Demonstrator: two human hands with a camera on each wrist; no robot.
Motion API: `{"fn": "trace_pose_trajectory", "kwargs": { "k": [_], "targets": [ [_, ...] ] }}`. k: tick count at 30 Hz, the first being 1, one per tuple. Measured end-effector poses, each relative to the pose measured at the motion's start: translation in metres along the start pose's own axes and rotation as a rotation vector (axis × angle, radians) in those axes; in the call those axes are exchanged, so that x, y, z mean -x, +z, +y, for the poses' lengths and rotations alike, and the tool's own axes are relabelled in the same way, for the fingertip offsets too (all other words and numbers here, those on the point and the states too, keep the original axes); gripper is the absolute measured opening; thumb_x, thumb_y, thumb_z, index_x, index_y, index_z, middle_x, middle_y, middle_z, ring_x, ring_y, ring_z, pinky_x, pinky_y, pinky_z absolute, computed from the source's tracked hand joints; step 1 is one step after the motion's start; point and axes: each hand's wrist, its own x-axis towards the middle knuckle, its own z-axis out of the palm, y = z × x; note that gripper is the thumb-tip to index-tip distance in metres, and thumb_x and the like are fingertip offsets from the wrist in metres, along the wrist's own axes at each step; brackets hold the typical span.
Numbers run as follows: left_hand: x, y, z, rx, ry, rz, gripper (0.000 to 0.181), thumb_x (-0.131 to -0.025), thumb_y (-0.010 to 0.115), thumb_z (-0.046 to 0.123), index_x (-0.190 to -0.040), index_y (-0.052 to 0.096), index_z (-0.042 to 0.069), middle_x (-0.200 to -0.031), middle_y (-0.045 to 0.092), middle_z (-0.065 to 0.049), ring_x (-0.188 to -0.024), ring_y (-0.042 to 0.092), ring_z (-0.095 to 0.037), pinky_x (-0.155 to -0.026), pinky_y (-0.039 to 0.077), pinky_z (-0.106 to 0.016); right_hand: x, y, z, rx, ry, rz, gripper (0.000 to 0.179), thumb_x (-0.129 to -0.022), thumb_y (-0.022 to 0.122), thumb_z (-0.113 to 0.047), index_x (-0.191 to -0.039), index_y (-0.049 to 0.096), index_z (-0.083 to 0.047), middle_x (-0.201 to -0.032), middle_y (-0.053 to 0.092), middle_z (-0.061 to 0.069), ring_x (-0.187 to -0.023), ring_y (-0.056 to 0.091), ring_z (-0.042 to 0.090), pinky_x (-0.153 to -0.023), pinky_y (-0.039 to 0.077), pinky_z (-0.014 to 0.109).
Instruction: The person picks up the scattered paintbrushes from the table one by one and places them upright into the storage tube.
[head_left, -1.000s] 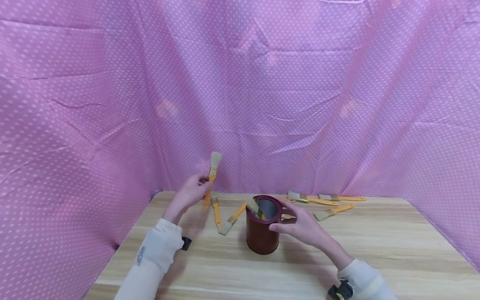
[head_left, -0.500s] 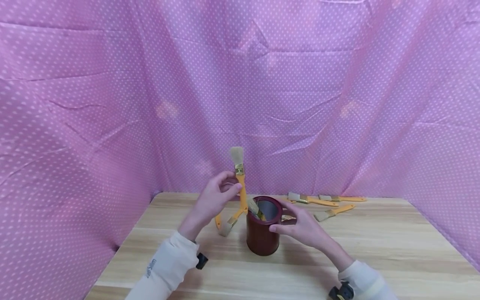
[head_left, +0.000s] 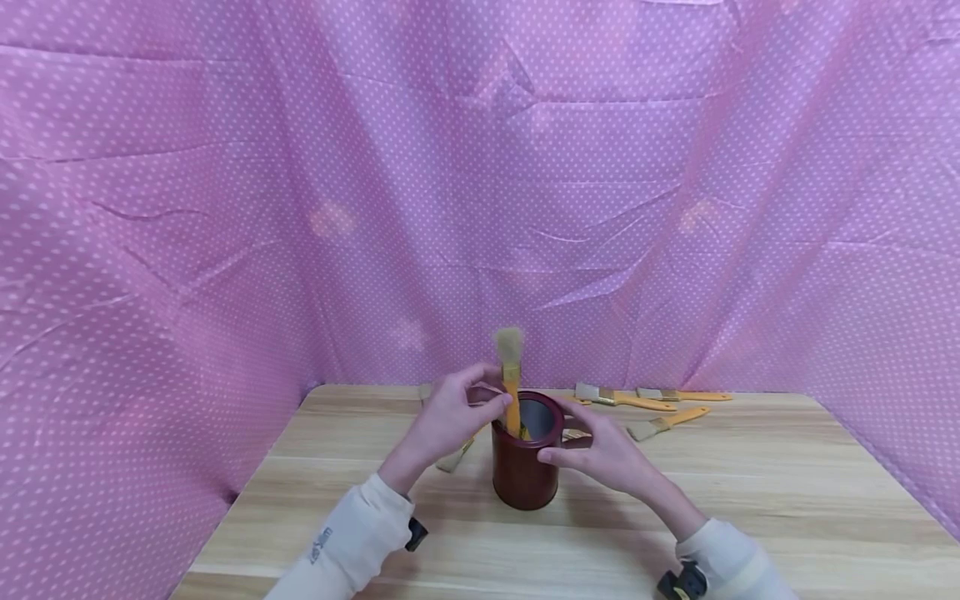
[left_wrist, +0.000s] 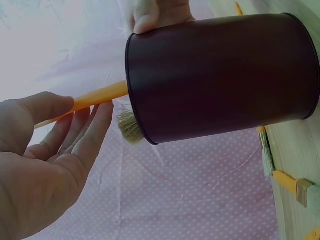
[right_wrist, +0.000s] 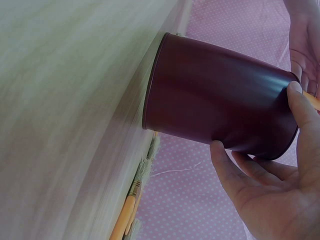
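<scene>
A dark red can (head_left: 525, 475) stands upright on the wooden table (head_left: 600, 550). My left hand (head_left: 450, 417) pinches a paintbrush (head_left: 511, 358) by its orange handle, pale bristles pointing up. The handle's lower end reaches into the can's mouth, as the left wrist view shows with the orange handle (left_wrist: 102, 95) passing behind the rim. Bristles of another paintbrush (left_wrist: 130, 127) poke out beside it. My right hand (head_left: 611, 450) grips the can from the right, its thumb by the rim and its fingers around the far side.
Several paintbrushes lie on the table to the right of the can, among them one with its bristles toward me (head_left: 667, 423). Left of the can, another brush (head_left: 453, 458) is partly covered by my left hand. A pink dotted cloth (head_left: 480, 208) hangs behind the table.
My left hand has carried the paintbrush rightward from the left of the table to the can, then lowered its handle into the mouth. The right hand has stayed on the can.
</scene>
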Motion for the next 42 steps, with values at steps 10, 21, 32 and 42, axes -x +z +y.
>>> {"fn": "trace_pose_trajectory", "kwargs": {
  "k": [10, 21, 32, 42],
  "targets": [
    [0.001, 0.003, 0.000, -0.022, 0.005, -0.003, 0.024, -0.096, 0.074, 0.014, -0.119, 0.067, 0.013, -0.117, 0.068, -0.004, -0.103, 0.069, -0.018, -0.084, 0.058, -0.034, 0.000, 0.000, 0.000, 0.009, -0.009, -0.003, 0.075, -0.082, 0.088, -0.037, -0.147, 0.054, -0.024, -0.131, 0.064, -0.001, -0.117, 0.063, 0.023, -0.090, 0.056, 0.050],
    [-0.005, -0.011, -0.007, -0.062, -0.028, 0.066, 0.031, -0.099, 0.071, 0.027, -0.125, 0.066, 0.011, -0.117, 0.068, -0.001, -0.108, 0.066, -0.020, -0.092, 0.055, -0.038, 0.001, -0.001, 0.001, 0.084, 0.047, 0.023, 0.078, -0.079, 0.088, -0.046, -0.146, 0.054, -0.027, -0.135, 0.062, -0.002, -0.118, 0.063, 0.027, -0.083, 0.058, 0.031],
    [-0.017, -0.032, -0.068, -0.271, -0.138, 0.247, 0.030, -0.097, 0.071, 0.024, -0.122, 0.066, 0.009, -0.112, 0.066, -0.002, -0.105, 0.062, -0.021, -0.093, 0.053, -0.039, 0.000, -0.003, 0.000, 0.086, 0.049, 0.011, 0.079, -0.079, 0.087, -0.047, -0.147, 0.053, -0.028, -0.132, 0.064, -0.002, -0.118, 0.063, 0.023, -0.084, 0.057, 0.029],
    [-0.012, -0.053, -0.104, -0.751, -0.346, 0.219, 0.040, -0.091, 0.068, 0.020, -0.126, 0.063, 0.001, -0.122, 0.064, -0.014, -0.110, 0.061, -0.033, -0.090, 0.052, -0.049, -0.001, -0.003, 0.004, 0.075, 0.067, 0.008, 0.081, -0.079, 0.088, -0.047, -0.149, 0.051, -0.029, -0.136, 0.061, -0.001, -0.118, 0.063, 0.028, -0.084, 0.058, 0.032]
  ]
}}
